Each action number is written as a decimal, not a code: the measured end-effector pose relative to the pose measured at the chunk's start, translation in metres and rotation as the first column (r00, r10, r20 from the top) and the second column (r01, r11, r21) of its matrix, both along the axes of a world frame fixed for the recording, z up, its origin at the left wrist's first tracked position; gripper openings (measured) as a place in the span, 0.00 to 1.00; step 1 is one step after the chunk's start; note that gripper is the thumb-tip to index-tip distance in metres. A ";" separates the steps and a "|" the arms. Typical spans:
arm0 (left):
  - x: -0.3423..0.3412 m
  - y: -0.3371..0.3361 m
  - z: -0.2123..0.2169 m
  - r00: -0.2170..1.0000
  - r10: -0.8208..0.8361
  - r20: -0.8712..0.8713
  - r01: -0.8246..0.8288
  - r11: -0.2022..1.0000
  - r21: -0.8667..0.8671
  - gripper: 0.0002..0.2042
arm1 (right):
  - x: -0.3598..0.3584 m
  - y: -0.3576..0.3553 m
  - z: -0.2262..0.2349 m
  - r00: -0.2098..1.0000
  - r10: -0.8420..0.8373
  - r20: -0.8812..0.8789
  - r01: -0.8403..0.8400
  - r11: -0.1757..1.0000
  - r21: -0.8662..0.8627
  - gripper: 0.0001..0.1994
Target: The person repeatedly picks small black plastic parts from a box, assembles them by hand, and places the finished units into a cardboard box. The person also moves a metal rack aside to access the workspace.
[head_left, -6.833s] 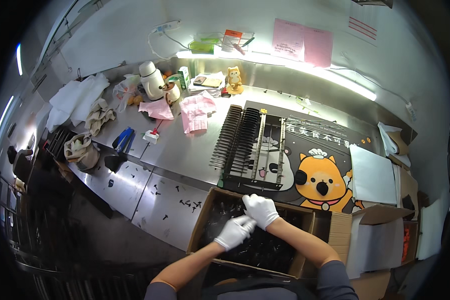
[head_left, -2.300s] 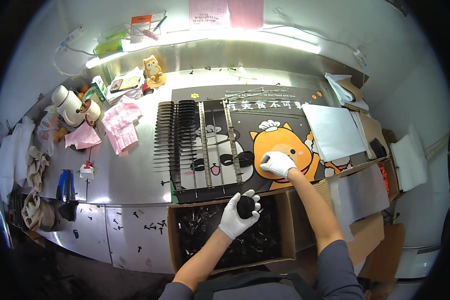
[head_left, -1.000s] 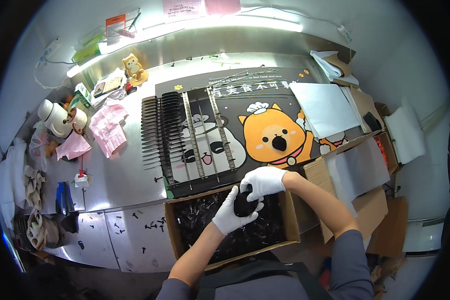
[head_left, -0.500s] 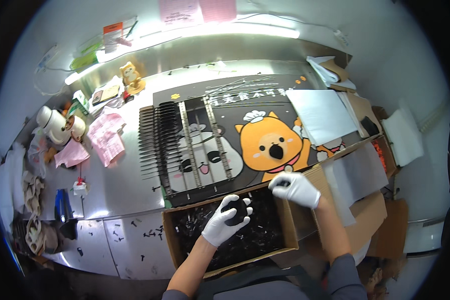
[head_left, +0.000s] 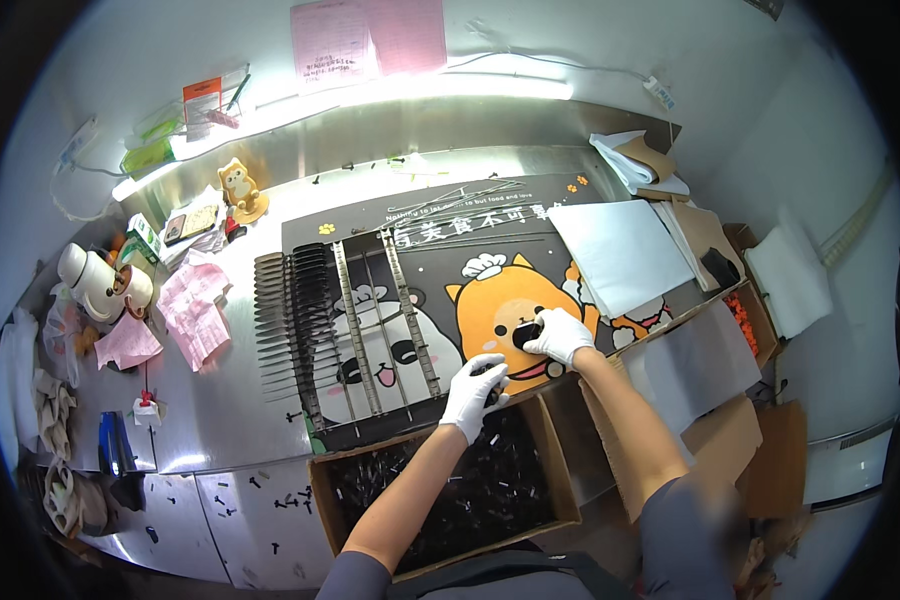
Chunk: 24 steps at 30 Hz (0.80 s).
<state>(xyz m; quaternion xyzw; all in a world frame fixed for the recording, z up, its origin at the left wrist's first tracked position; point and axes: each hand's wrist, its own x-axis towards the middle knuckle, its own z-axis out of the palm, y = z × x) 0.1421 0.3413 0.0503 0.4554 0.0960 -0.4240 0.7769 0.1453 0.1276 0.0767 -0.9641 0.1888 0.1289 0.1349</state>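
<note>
My left hand (head_left: 473, 397), in a white glove, is over the far edge of the cardboard box (head_left: 570, 470), its fingers curled around dark pieces too small to make out. My right hand (head_left: 562, 338), also white-gloved, is farther forward over the orange cartoon animal (head_left: 485, 315) on the dark mat (head_left: 315, 235). Its fingers are bent toward the thumb. Black shows between them, but I cannot tell whether this is a held part or the printed nose. Many small black parts (head_left: 440, 500) fill the box. Left on the mat, slim metal rails (head_left: 348, 330) stand beside rows of black, blade-like pieces (head_left: 300, 310).
Pale sheets (head_left: 625, 255) lie on the mat's right side, with flattened cardboard (head_left: 725, 450) nearer me. Pink papers (head_left: 195, 310), a white mug-like container (head_left: 120, 290) and a cat figurine (head_left: 240, 190) stand or lie at left. Loose black screw-like bits (head_left: 290, 500) dot the metal surface.
Both hands have moved forward: the left from above the box's middle to its far edge, the right from beside the box's corner onto the mat. The whole view has shifted slightly.
</note>
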 end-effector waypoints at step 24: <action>-0.118 0.042 0.036 0.996 -0.035 -0.085 0.018 0.980 -0.198 0.10 | -0.133 0.133 0.044 0.770 -0.501 0.396 -0.324 0.228 0.918 0.12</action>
